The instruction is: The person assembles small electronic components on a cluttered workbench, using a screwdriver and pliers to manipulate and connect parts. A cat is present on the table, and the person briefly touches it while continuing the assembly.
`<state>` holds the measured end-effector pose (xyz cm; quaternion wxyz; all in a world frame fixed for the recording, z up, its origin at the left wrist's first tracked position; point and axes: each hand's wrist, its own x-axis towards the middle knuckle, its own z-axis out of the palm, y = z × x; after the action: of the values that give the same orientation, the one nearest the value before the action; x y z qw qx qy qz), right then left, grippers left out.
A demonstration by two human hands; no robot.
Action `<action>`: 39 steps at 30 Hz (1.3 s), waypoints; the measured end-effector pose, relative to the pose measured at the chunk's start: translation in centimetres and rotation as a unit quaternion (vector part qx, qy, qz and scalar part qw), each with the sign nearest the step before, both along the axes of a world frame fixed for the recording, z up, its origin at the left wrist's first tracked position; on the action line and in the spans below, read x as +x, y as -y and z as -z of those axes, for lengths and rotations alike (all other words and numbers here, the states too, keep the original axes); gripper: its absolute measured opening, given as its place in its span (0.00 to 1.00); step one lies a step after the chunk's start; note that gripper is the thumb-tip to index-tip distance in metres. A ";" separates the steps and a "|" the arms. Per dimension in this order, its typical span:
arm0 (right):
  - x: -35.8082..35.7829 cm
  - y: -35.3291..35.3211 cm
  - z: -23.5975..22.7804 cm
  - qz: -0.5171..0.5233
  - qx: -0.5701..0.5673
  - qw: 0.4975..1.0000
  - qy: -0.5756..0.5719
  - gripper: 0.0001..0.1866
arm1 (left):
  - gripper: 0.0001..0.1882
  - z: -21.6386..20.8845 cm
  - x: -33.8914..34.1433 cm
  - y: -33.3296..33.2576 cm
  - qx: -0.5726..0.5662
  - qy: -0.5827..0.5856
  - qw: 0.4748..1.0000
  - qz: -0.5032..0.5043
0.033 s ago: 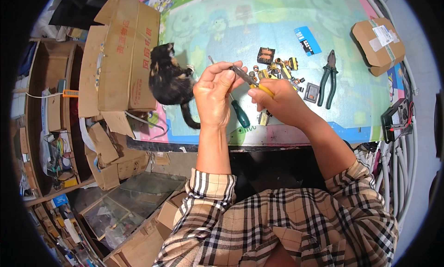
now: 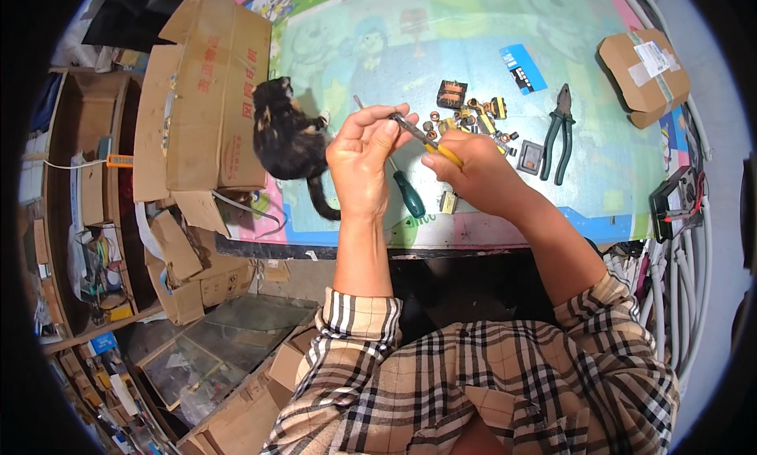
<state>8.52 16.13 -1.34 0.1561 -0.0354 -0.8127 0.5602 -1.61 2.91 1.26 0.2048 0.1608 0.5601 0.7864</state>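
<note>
My right hand (image 2: 481, 171) is closed round a pair of small yellow-handled pliers (image 2: 419, 135). Their metal jaws reach left to the fingertips of my left hand (image 2: 359, 167), which is closed in a pinch. Between thumb and forefinger sits a small dark part (image 2: 395, 117), mostly covered and too small to name. Behind my left wrist lies a green-handled screwdriver (image 2: 409, 196). Beyond my right hand is a heap of small coils and transformers (image 2: 482, 122), beside a larger dark transformer with copper windings (image 2: 452, 94).
A dark cat (image 2: 290, 139) rests left of my left hand against a large cardboard box (image 2: 229, 84). Green-handled pliers (image 2: 558, 139), a small grey square part (image 2: 530, 157) and a blue card (image 2: 522, 70) lie to the right. Farther right are a small cardboard box (image 2: 645, 76) and a meter (image 2: 674, 206).
Both hands have shifted very slightly left, and the pliers have turned a little at my left fingertips. The cat's head has moved slightly.
</note>
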 end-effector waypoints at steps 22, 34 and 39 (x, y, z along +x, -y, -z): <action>0.4 0.2 0.1 0.112 0.318 0.941 -0.019 0.11 | 0.08 0.4 0.1 0.2 -0.179 -0.263 0.948 -0.031; 0.7 -0.1 -0.2 0.099 0.345 0.933 -0.033 0.10 | 0.07 0.8 -0.1 0.5 -0.229 -0.329 0.915 -0.042; 0.9 -0.2 -0.5 0.059 0.374 0.925 0.001 0.13 | 0.07 0.4 0.0 0.6 -0.223 -0.282 0.933 -0.026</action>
<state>9.37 16.31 -0.87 0.1901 -0.0230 -0.9599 0.2049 -1.63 2.29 0.88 0.0482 0.3115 0.7597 0.5687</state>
